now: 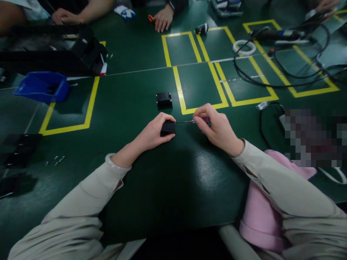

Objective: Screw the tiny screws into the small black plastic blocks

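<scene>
On the green table, my left hand (158,130) is closed around a small black block (168,128), thumb and fingers gripping its sides. My right hand (213,124) pinches the dark handle of a screwdriver (185,121). Its thin shaft points left, and the tip meets the right side of the block near its upper corner. Just beyond lies a second black block (164,100) with small shiny screws at its sides. Several loose screws (56,160) are scattered on the table to the left of my left forearm.
A blue bin (43,86) and a long black housing (51,50) stand at the left, with black parts (23,150) nearer me. Cables (271,85) and a white tape roll (244,47) lie at the right. Across the table rests another person's hand (164,18). Pink cloth (262,216) lies beneath my right forearm.
</scene>
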{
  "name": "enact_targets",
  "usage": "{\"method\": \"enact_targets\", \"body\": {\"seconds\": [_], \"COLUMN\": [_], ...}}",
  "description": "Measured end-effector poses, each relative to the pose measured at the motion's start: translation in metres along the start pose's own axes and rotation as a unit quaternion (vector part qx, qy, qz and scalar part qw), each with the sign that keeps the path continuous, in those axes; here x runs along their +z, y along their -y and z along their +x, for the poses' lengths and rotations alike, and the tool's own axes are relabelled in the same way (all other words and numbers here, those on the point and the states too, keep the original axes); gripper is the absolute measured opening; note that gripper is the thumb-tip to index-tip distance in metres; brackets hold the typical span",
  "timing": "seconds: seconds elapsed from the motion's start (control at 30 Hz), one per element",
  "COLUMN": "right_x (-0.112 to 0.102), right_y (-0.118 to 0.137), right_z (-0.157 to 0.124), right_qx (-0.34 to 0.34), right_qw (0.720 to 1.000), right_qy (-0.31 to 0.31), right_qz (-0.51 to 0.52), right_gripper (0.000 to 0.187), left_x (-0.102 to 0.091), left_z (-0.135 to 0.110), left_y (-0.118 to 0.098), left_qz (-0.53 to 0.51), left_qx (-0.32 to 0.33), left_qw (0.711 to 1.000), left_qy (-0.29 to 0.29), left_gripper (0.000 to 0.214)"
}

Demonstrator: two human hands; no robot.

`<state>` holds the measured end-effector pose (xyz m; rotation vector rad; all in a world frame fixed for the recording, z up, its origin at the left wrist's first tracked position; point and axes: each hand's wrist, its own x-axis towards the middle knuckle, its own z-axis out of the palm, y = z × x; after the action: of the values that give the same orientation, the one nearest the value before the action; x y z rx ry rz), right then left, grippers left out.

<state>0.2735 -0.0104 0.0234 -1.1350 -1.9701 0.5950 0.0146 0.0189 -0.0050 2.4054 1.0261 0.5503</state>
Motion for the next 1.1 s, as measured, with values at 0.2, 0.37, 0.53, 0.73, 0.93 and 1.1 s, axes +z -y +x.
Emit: {"method": "enact_targets", "body": {"seconds": [0.2, 0.37, 0.53, 0.73, 0.93, 1.1], "right_x": [0.001, 0.003, 0.003, 0.006, 0.006, 0.007], "right_y": [-0.002, -0.002, -0.002, -0.006, -0.005, 0.002], "right_z": [0.0, 0.001, 0.004, 0.005, 0.011, 0.017], "right_qx": [0.004, -0.016, 0.025, 0.055, 0.064, 0.073], "right_qw": [1.0, 0.999, 0.996, 0.991, 0.99, 0.989], "right_qy": [-0.018, -0.042, -0.041, -0.047, -0.046, -0.046], "right_qz": [0.002, 0.025, 0.078, 0.109, 0.121, 0.118], "right_gripper": [0.011, 0.008, 0.017, 0.025, 0.011, 0.012], "left_x": [0.0, 0.0, 0.001, 0.001, 0.001, 0.002], "left_z": [0.0, 0.001, 0.0, -0.001, -0.001, -0.001], "left_y": [-0.002, -0.003, -0.003, -0.002, -0.002, -0.002], "left_qz": [-0.004, -0.011, -0.019, -0.023, -0.024, -0.025], "left_qx": [-0.002, -0.001, 0.001, 0.0, 0.001, 0.01], "left_qw": [1.0, 1.0, 1.0, 1.0, 1.0, 1.0], "left_qy": [0.002, -0.001, -0.001, -0.001, -0.007, -0.01], "left_gripper": [0.038, 0.038, 0.038, 0.039, 0.038, 0.038]}}
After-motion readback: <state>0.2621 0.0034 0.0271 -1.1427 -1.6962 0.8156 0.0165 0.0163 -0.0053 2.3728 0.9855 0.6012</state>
